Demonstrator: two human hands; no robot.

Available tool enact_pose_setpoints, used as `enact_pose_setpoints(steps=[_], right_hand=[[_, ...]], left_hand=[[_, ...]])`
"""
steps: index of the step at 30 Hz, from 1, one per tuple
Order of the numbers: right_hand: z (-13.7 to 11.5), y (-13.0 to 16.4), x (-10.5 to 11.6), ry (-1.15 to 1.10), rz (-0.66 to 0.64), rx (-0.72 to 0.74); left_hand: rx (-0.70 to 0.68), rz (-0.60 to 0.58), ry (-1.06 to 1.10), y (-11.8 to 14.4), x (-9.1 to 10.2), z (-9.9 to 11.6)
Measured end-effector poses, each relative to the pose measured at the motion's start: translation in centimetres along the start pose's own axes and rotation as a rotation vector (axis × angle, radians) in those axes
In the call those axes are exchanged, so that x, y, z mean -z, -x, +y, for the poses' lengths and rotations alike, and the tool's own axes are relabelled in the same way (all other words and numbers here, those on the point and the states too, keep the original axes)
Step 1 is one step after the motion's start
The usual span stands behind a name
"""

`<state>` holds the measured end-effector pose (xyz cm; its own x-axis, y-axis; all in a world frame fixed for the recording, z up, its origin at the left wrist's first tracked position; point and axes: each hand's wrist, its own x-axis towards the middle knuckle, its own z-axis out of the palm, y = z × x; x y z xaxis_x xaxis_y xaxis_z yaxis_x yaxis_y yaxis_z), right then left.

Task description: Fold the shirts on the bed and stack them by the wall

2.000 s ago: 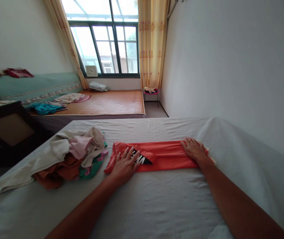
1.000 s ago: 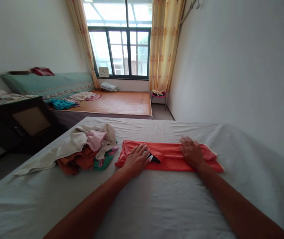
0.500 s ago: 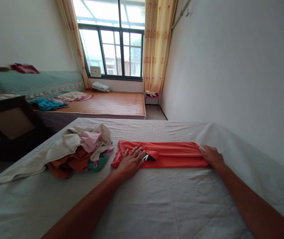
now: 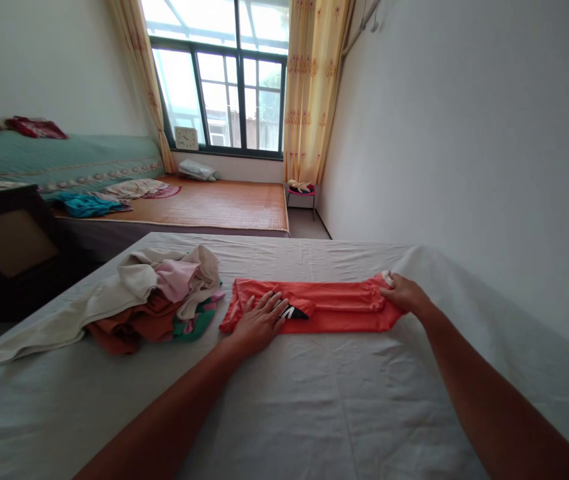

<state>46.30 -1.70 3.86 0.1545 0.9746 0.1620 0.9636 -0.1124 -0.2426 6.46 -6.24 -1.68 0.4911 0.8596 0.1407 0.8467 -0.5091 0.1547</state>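
A coral-red shirt (image 4: 334,310) lies folded into a long strip across the white sheet. A black patch with a white mark shows near its left part. My left hand (image 4: 259,323) rests flat on that part, fingers spread, pressing the cloth down. At the other end, my right hand (image 4: 407,293) pinches the shirt's right edge, which is lifted and curled over to the left. A small whitish bit shows at the fingertips there. Part of the thumb and fingers is hidden by the cloth.
Left of the shirt lies a heap of clothes (image 4: 164,287) in cream, pink, rust and green. The sheet-covered bed (image 4: 304,400) meets the wall on the right. Beyond are a mat-topped bed (image 4: 234,203), a dark cabinet (image 4: 9,247) and a small stool (image 4: 302,191).
My right hand has moved left and slightly up, lifting the shirt's right end and starting to curl it inward. My left hand stays on the cloth. The view has shifted slightly.
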Motion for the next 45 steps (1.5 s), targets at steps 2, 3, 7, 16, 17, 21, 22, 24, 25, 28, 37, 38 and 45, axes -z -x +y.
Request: enact_pose_setpoints(steps=[2,3,7,16,17,21,22,24,25,28,37,38,45], right_hand=[[-3.4,0.9,0.3,0.151,-0.025,0.048],[-5.1,1.5,0.3,0.204,-0.045,0.088],[-10.6,3.7,-1.0,0.280,-0.050,0.247],[-11.9,4.4,-2.8,0.078,-0.112,0.330],[-11.3,4.0,-2.4,0.044,-0.085,0.306],[-9.5,3.0,-2.4,-0.044,0.066,0.312],[-9.4,3.1,-3.0,-0.068,0.062,0.375],[-9.6,3.8,-4.8,-0.086,0.021,0.534],[-9.9,4.3,-5.8,-0.073,0.001,0.595],[-10.8,6.0,-8.3,-0.004,-0.023,0.635],[-7.0,4.1,-7.6,-0.292,0.138,0.396],[-6.1,3.8,-7.6,-0.281,0.178,0.346],[-3.6,3.3,-8.5,-0.278,0.184,0.293]], left_hand=[[0.000,-0.002,0.004,0.0,0.0,0.0],[0.000,-0.002,0.006,0.0,0.0,0.0],[-0.006,0.006,0.008,0.1,0.1,0.0],[-0.010,0.016,0.019,0.1,0.0,-0.1],[-0.013,0.016,0.020,0.1,0.0,-0.1],[-0.013,0.011,0.019,0.2,0.1,0.0],[-0.009,0.010,0.018,0.2,0.1,0.0],[-0.004,0.008,0.013,0.1,0.0,0.0],[-0.004,0.009,0.010,0.1,0.0,0.0],[-0.008,0.022,-0.005,0.1,-0.1,0.0],[-0.006,0.014,0.007,0.3,0.6,0.5],[-0.001,0.013,0.023,0.2,1.0,0.5],[0.414,0.160,-0.031,0.5,3.4,-4.1]])
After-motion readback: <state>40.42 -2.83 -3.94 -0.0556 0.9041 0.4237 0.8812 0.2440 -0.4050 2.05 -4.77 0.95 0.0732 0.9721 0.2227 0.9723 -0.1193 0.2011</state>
